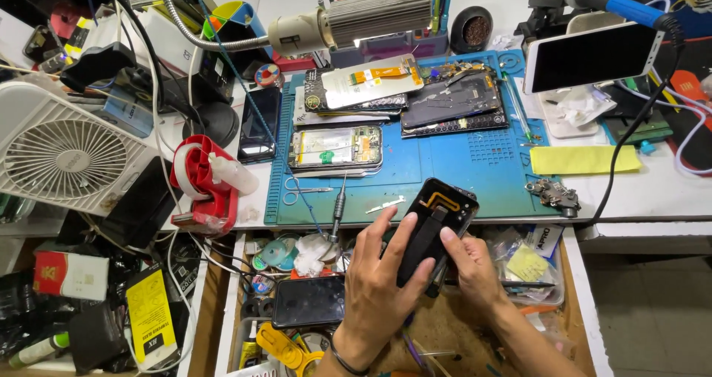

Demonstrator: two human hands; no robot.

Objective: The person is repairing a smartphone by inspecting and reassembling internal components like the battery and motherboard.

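Both hands, left (382, 273) and right (471, 262), gripped an opened phone (437, 225) below the blue mat (460, 173); its insides lay bare, back cover not yet on.

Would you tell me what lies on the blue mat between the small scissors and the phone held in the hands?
In the head view, a screwdriver and white tweezers lie between the scissors and the black phone.

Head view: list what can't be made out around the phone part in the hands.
- Lower end of the black phone part: covered by the left hand and right hand.
- Its underside: turned away from the camera.
- Open drawer contents below the hands: hidden by both forearms, cut off at the bottom edge.
- Small bits on the blue mat: too small.
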